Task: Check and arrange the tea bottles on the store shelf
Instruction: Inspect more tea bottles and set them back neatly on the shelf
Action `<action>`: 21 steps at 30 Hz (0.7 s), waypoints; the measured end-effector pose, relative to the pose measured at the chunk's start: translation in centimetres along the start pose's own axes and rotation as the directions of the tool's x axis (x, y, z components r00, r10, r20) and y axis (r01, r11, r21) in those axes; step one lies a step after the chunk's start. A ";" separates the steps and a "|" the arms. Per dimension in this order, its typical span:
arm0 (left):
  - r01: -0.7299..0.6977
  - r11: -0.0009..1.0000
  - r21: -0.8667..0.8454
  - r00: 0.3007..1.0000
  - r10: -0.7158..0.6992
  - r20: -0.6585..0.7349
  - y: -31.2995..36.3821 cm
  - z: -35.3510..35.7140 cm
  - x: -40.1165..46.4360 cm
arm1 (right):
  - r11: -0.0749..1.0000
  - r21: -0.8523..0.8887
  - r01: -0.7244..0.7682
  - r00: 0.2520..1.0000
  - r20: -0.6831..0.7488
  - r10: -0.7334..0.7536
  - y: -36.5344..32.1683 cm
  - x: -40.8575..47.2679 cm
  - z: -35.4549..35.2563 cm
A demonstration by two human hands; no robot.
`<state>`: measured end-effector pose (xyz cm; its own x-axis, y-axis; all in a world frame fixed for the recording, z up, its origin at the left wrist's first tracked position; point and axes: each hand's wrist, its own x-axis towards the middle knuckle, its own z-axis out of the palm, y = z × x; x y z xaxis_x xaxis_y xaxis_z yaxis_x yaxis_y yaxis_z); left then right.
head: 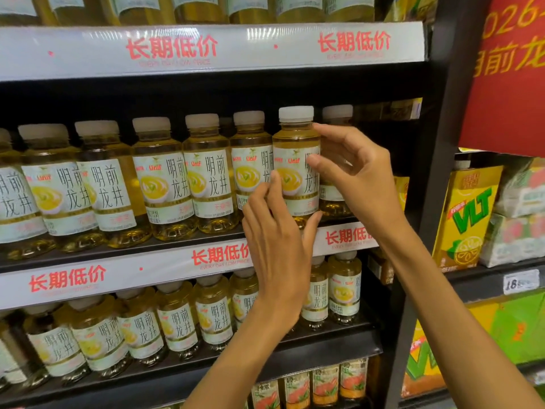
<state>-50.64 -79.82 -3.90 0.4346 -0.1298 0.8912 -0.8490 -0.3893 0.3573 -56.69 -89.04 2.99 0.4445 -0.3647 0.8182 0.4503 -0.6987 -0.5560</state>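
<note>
A row of yellow tea bottles with white caps and white labels stands on the middle shelf. One tea bottle near the right end of the row sits a little forward of its neighbours. My left hand holds its lower part, fingers on the left side and thumb under the right. My right hand holds its upper right side, thumb on the label and index finger at the shoulder. Another bottle stands behind my right hand, mostly hidden.
More of the same tea bottles fill the shelf above and the shelf below. A black upright post bounds the shelf on the right. Beyond it are yellow VLT lemon tea cartons and a red sign.
</note>
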 end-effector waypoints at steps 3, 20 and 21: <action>-0.008 0.999 0.043 1.000 0.008 0.001 -0.2 0.3 0.2 | 0.995 -0.103 0.007 1.000 0.016 -0.005 0.5 -0.2 0.3; -0.017 0.986 0.164 0.997 0.003 0.081 0.4 0.5 0.9 | 0.871 -0.465 0.158 0.968 -0.099 -0.229 1.6 0.6 -0.8; -0.019 0.989 0.146 0.997 0.008 0.076 0.6 0.4 0.9 | 0.881 -0.454 0.134 0.959 -0.166 -0.232 1.7 0.5 -1.1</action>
<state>-50.64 -80.55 -3.01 0.4493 -0.2024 0.8701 -0.8044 -0.5153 0.2955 -56.57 -91.06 2.64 0.1935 -0.2896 0.9374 0.1048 -0.9439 -0.3132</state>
